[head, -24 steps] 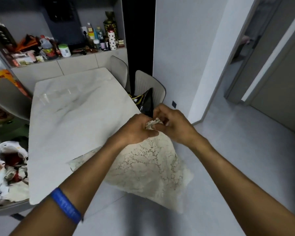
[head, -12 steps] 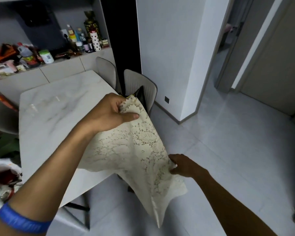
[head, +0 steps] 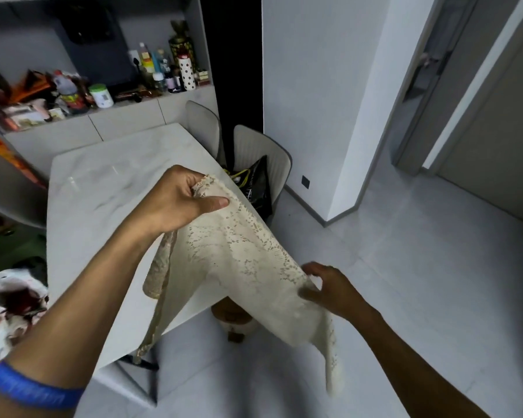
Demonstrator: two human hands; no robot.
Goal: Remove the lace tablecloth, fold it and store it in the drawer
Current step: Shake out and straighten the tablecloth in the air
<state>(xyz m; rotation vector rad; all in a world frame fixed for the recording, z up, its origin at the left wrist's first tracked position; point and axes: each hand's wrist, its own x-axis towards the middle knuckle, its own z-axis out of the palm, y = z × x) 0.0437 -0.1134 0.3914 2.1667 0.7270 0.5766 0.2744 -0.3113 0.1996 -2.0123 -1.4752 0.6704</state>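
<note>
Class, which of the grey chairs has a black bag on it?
The chair nearest the white wall corner holds the black bag; the others show no bag.

No legible text, brand, number or sign found. Labels on the shelf bottles and white jar too blurred to read; wristband markings indistinct.

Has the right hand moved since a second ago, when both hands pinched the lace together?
Yes. The right hand has dropped down and right, away from the left hand, now holding the lace tablecloth low, off the table edge.
</note>
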